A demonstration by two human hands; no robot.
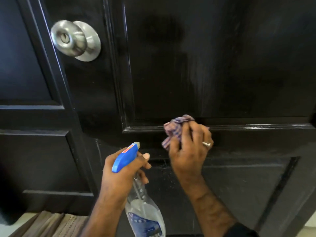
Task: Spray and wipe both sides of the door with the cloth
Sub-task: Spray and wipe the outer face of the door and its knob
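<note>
A glossy black panelled door (188, 65) fills the view, with faint streaks on its upper panel. My right hand (189, 151) grips a crumpled purple striped cloth (174, 129) and presses it against the door's middle rail, just below the upper panel's moulding. A ring shows on one finger. My left hand (123, 171) holds a clear spray bottle (142, 209) by its neck, the blue trigger head (125, 156) with its nozzle aimed at the door, lower left of the cloth. Fine droplets speckle the lower panel between my arms.
A brushed steel door knob (75, 40) with a keyhole sticks out at the upper left. Left of it runs the black door frame and a second panelled surface (25, 151). A brown woven mat (51, 224) lies on the floor at the bottom left.
</note>
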